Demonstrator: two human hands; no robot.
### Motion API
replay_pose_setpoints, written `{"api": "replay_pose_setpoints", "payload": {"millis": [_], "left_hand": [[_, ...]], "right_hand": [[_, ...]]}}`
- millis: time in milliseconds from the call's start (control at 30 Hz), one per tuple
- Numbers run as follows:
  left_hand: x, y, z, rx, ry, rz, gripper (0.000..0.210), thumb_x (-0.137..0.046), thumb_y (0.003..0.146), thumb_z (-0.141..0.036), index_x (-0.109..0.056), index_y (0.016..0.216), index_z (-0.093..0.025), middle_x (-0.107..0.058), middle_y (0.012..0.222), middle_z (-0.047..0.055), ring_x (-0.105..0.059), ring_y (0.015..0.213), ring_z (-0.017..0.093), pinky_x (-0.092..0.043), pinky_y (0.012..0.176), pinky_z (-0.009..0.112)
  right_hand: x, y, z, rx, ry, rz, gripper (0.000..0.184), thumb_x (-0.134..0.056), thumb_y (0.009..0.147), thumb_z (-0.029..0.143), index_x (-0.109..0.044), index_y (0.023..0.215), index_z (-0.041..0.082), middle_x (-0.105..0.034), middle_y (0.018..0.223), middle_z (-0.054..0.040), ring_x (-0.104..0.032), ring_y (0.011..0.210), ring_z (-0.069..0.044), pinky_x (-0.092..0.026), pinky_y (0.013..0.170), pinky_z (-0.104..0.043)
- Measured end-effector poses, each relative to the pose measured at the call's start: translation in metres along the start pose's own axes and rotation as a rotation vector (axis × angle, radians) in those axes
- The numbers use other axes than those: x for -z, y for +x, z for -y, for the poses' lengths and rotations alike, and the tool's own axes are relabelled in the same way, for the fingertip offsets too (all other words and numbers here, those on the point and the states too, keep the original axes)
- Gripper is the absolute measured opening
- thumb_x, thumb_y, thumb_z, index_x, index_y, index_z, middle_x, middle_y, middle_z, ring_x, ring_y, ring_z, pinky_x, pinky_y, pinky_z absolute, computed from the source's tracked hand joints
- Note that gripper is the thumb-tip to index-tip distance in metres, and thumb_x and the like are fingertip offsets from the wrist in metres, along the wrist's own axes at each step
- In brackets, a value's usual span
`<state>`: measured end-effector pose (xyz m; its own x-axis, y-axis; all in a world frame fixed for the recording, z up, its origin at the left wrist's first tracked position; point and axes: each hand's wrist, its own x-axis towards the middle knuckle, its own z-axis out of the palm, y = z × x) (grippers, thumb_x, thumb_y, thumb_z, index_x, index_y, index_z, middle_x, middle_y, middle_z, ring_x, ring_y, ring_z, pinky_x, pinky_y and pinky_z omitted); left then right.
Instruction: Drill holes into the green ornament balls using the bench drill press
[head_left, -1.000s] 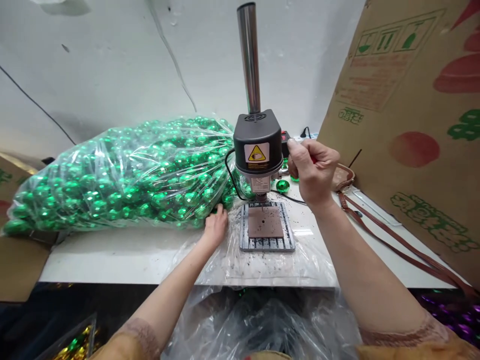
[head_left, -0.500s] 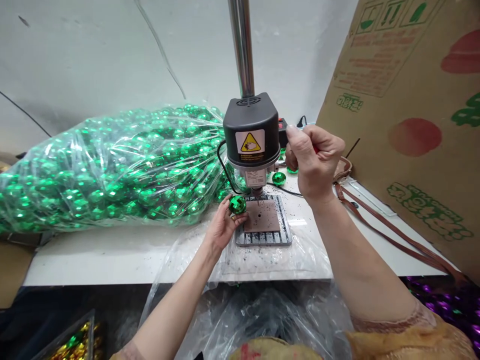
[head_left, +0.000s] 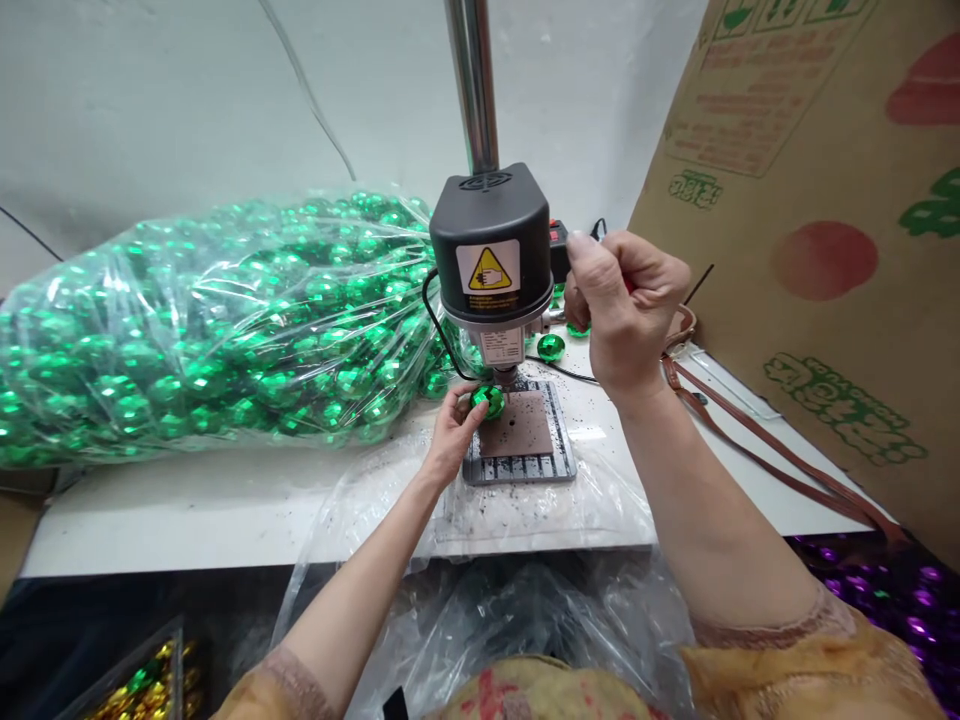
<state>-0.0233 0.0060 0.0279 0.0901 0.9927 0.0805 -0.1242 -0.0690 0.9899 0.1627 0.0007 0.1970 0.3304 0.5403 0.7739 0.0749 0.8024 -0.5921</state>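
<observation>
Pinching a faceted green ball (head_left: 487, 402) between thumb and fingers of the left grip (head_left: 452, 425), holding it at the back left corner of the slotted base plate (head_left: 517, 470), just below and left of the chuck (head_left: 508, 376) of a drill press (head_left: 491, 245). Clasping a red handle (head_left: 628, 285), mostly hidden, in the closed right grip (head_left: 630, 315). Working at a white counter (head_left: 187, 510) between a clear bag (head_left: 225, 320) of green balls, spread along its back left edge, and a cardboard box (head_left: 817, 300) lining its right edge.
</observation>
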Motion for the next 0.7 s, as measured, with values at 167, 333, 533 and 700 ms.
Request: {"api": "replay_pose_setpoints", "payload": {"millis": [167,333,533,700], "left_hand": [[-0.006,0.002,0.007,-0.017,0.032,0.04,0.054,-0.079,0.075,-0.051,-0.057,0.116,-0.022,-0.071,0.103,0.004,-0.065,0.096,0.016,-0.048,0.09,0.029],[-0.009,0.003,0.014,-0.045,0.09,0.068,0.053,-0.079,0.077,-0.046,-0.057,0.117,-0.021,-0.069,0.11,0.006,-0.064,0.105,0.02,-0.049,0.095,0.033],[-0.01,0.002,0.017,-0.077,0.253,0.077,0.055,-0.081,0.074,-0.039,-0.063,0.123,-0.023,-0.065,0.128,0.008,-0.058,0.123,0.027,-0.043,0.108,0.04],[-0.013,-0.002,0.02,-0.104,0.294,0.088,0.055,-0.087,0.068,-0.036,-0.067,0.117,-0.022,-0.066,0.124,0.01,-0.051,0.133,0.033,-0.038,0.113,0.043]], "right_hand": [[0.0,-0.001,0.001,-0.023,-0.056,-0.001,0.056,-0.06,0.088,0.05,-0.029,0.053,0.02,-0.029,0.051,0.0054,-0.027,0.046,-0.003,-0.025,0.045,-0.025],[0.0,-0.001,0.0,0.0,-0.001,-0.001,0.057,-0.062,0.088,0.049,-0.029,0.052,0.02,-0.028,0.052,0.005,-0.029,0.047,-0.004,-0.025,0.046,-0.026],[-0.001,0.0,-0.001,0.012,0.021,-0.01,0.058,-0.065,0.084,0.053,-0.03,0.05,0.021,-0.029,0.048,0.0047,-0.028,0.045,-0.006,-0.023,0.044,-0.03],[0.0,0.0,0.001,-0.019,-0.018,-0.01,0.057,-0.064,0.085,0.051,-0.03,0.051,0.022,-0.032,0.047,0.0052,-0.028,0.043,-0.006,-0.024,0.042,-0.03]]}}
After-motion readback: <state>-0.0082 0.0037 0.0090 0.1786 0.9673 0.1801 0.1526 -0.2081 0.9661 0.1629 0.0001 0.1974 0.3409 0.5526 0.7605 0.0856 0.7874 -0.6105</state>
